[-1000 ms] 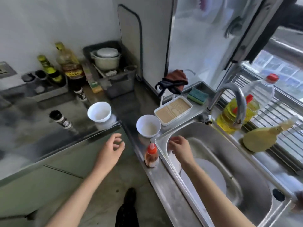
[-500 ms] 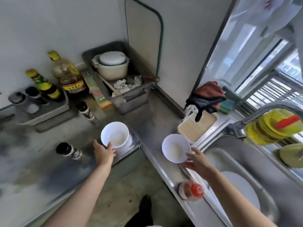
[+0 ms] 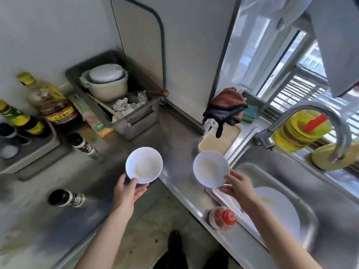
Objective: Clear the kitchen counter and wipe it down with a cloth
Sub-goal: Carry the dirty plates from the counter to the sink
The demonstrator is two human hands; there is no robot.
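Observation:
My left hand [image 3: 128, 193] grips the near rim of a white bowl [image 3: 143, 164] with a yellowish smear inside, held above the steel counter's inner corner [image 3: 174, 144]. My right hand [image 3: 238, 186] pinches the rim of a second white bowl [image 3: 209, 167], held beside the sink's left edge. A white plate [image 3: 279, 208] lies in the steel sink [image 3: 330, 195]. A red and dark cloth [image 3: 227, 107] hangs over a rack behind a white tray [image 3: 231, 136].
A red-capped sauce bottle [image 3: 223, 217] stands on the counter's front edge by the sink. Dark spice jars [image 3: 66, 198] [image 3: 83, 145], oil bottles [image 3: 50, 101] and a grey bin with a pot [image 3: 116, 105] line the back. The faucet [image 3: 318, 121] arches over the sink.
Both hands took hold of the bowls and lifted them off the counter. The view has swung left and nearer.

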